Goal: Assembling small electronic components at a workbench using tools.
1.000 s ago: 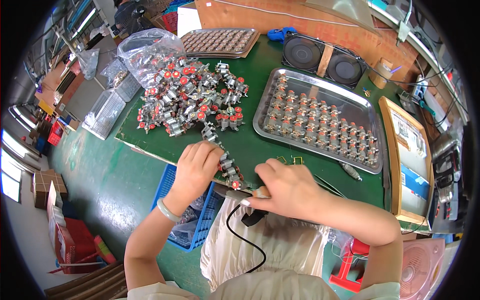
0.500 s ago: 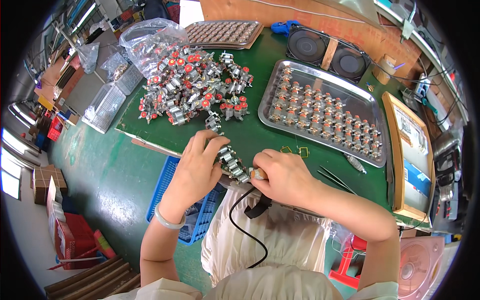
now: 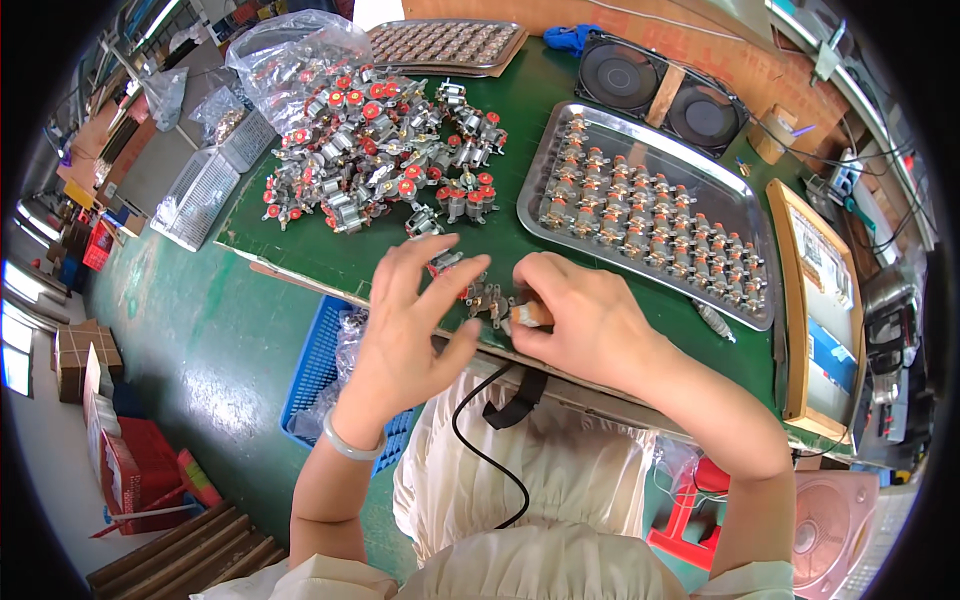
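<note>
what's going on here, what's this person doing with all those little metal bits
A person's bare hands are at a line of small metal parts near the front edge of a green table. The left hand is spread open over it; the right hand is curled at its near end, its exact grip hidden. Behind lies a loose heap of similar parts, and to the right a metal tray stands partly filled with neat rows.
</note>
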Tool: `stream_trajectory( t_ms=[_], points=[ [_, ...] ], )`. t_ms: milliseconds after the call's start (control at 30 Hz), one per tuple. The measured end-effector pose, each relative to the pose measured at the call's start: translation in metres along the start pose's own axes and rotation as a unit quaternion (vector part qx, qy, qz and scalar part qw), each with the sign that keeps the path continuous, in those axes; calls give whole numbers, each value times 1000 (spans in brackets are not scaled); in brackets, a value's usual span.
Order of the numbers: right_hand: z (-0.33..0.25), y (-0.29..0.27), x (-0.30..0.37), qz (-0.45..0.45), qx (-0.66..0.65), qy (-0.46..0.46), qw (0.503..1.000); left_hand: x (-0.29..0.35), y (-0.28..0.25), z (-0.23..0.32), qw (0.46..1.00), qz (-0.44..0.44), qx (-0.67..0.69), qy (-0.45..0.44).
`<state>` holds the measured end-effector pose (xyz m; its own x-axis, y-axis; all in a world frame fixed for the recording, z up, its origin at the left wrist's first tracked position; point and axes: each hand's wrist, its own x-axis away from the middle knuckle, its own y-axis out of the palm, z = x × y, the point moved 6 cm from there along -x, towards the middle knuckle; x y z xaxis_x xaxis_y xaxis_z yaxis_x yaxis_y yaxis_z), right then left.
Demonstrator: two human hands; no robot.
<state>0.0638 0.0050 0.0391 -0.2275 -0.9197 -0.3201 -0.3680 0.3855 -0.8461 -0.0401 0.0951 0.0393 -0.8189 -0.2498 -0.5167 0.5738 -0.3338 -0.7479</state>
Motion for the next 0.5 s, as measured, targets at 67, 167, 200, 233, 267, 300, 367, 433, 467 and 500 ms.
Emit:
stream_trajectory(
  t_ms=[67, 167, 200, 233, 267, 300, 367, 433, 467, 500],
  points=[
    [3, -2, 2, -9, -1, -9, 1000, 1, 12, 3, 998, 2, 30, 48],
    [5, 2, 5, -50, -17, -27, 998, 2, 28, 0, 998, 11, -15, 62],
    [7, -1, 3, -49, -17, -28, 998, 2, 27, 0, 998, 22, -9, 58],
    [9, -2, 0, -76, -43, -46, 995, 1, 27, -1, 998, 30, -2, 55],
    [10, -3, -3, -102, -69, -64, 990, 1, 28, -1, 998, 28, -2, 56],
    [15, -4, -7, -146, -110, -21, 983, 1, 28, 0, 998, 27, -3, 56],
    [24, -4, -10, -162, -161, 12, 973, -1, 29, 0, 998, 28, -7, 54],
    [31, -1, -9, -173, -268, 67, 945, -3, 31, 2, 998, 22, 2, 60],
    [32, -4, -7, -174, -267, 67, 946, -4, 32, 3, 998, 23, 3, 59],
    [33, -9, -4, -192, -304, 92, 928, -5, 33, 4, 998, 16, -15, 64]
  ],
)
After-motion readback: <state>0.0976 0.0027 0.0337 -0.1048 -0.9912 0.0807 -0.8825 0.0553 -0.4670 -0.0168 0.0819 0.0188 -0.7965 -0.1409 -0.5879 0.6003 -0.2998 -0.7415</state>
